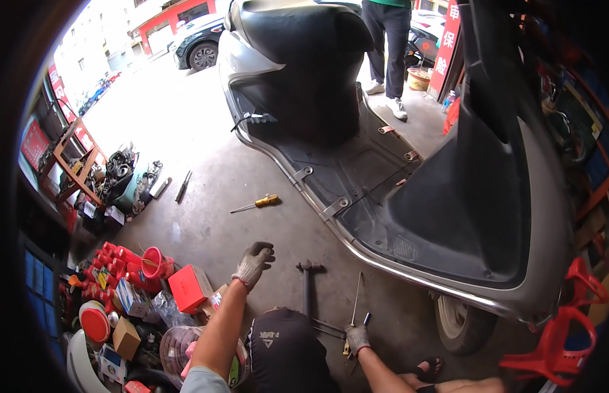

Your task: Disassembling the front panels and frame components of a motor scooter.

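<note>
My left hand [254,263], in a grey-and-white work glove, reaches out over the floor. Its fingers are loosely bent and apart, with nothing in them. My right hand [358,338], also gloved, is low near the floor and closed at a long-shafted screwdriver [357,293] with a yellow handle; part of the handle is hidden by the glove. Between my hands lies a hammer [309,288], head away from me. A second yellow-handled screwdriver [260,203] rests farther off on the concrete. Beyond my hands stands a grey-and-black scooter [448,216] with a chrome rail along its footboard.
At left are a red box [190,289], a red bucket [158,262], red bottles and cartons. A dark slim tool [183,187] lies near a parts pile. Red plastic chairs [556,347] stand at right. A person [388,46] stands behind the scooter; a dark car [201,44] is outside.
</note>
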`<control>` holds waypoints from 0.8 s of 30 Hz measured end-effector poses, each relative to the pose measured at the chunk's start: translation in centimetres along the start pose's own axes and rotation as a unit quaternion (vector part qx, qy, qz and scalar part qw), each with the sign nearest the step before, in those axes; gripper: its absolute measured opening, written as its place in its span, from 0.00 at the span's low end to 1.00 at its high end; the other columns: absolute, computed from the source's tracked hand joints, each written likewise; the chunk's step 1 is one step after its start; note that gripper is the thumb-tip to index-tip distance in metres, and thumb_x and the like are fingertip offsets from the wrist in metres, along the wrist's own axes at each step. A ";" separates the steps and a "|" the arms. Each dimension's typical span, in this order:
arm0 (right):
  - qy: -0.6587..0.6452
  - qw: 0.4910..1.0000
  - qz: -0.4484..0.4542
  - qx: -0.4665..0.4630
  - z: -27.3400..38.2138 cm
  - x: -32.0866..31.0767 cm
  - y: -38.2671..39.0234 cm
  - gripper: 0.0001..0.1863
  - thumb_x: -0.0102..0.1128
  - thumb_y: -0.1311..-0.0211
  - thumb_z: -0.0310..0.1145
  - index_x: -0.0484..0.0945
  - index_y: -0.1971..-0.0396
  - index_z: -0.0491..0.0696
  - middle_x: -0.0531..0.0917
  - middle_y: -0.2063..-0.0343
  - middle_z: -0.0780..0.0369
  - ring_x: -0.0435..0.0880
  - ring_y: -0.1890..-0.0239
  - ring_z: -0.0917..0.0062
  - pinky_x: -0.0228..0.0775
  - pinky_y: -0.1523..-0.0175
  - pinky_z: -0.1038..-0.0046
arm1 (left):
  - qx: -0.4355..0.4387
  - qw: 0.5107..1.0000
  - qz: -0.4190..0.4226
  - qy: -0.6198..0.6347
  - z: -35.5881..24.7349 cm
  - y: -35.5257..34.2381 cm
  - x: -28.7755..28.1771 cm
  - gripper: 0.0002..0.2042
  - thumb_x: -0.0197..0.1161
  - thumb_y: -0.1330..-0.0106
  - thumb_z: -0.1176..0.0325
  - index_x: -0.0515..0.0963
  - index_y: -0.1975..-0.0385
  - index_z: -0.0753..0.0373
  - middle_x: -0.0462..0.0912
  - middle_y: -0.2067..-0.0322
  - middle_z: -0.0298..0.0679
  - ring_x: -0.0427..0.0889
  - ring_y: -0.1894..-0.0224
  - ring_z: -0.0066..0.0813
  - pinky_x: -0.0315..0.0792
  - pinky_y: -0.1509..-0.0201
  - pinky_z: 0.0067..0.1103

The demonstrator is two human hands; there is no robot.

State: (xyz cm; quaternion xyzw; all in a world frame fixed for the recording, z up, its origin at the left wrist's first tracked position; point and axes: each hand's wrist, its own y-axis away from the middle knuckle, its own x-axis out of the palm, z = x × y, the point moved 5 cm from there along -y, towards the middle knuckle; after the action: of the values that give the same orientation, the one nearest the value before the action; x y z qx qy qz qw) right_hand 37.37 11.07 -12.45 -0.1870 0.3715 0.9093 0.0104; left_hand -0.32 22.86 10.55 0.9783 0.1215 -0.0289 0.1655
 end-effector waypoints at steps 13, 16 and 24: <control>0.166 0.973 -0.118 -0.111 4.1 -5.5 1.4 0.18 0.56 0.39 0.37 0.75 0.51 0.43 0.81 0.60 0.43 0.81 0.57 0.47 0.73 0.53 0.52 | -0.061 0.907 0.102 -0.404 9.3 5.0 4.3 0.19 0.57 0.34 0.61 0.76 0.46 0.59 0.82 0.51 0.43 0.83 0.52 0.37 0.76 0.48 0.28; 0.148 0.979 -0.125 -0.066 2.9 -6.7 0.4 0.19 0.57 0.39 0.37 0.74 0.49 0.47 0.81 0.58 0.45 0.81 0.56 0.48 0.73 0.52 0.53 | -0.095 0.813 0.173 -0.548 13.7 6.9 5.5 0.21 0.60 0.38 0.60 0.76 0.43 0.50 0.78 0.46 0.40 0.77 0.43 0.44 0.72 0.40 0.33; 0.275 0.939 -0.200 -0.053 -0.1 -10.9 2.0 0.24 0.59 0.43 0.30 0.74 0.44 0.50 0.83 0.58 0.48 0.82 0.54 0.53 0.73 0.48 0.57 | 0.008 0.713 0.192 -0.674 17.8 6.1 7.4 0.20 0.68 0.45 0.53 0.80 0.52 0.45 0.76 0.48 0.37 0.72 0.40 0.42 0.72 0.40 0.34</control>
State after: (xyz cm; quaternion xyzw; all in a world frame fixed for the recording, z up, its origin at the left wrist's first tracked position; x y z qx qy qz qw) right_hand 47.22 10.92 -7.38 -0.5007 0.2663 0.8198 0.0798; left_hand 8.06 13.09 -5.07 0.7032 -0.2127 -0.6491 0.1972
